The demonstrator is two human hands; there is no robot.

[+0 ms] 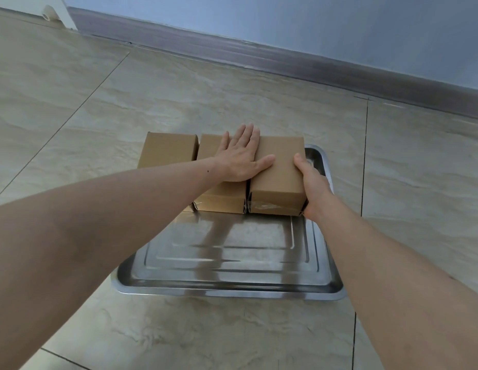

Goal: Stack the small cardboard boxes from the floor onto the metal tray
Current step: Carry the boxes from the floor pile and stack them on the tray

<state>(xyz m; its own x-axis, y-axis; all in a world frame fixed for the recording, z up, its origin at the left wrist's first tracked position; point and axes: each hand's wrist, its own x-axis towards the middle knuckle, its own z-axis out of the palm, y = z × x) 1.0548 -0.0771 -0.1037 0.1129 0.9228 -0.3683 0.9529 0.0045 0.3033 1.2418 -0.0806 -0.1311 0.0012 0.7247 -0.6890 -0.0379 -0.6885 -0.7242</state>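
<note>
Three small brown cardboard boxes stand side by side across the far half of a shiny metal tray (232,265) on the floor. My left hand (240,158) lies flat, fingers straight, across the tops of the middle box (219,198) and the right box (280,172). My right hand (312,182) grips the right box's right side, thumb on its top edge, fingers hidden down its side. The left box (167,149) is touched by neither hand, and my left forearm hides its near end.
The tray's near half is bare metal. Beige marble-pattern floor tiles (99,108) surround the tray. A dark baseboard (286,60) and a pale blue wall run across the back. A white door frame corner (58,12) is at the top left.
</note>
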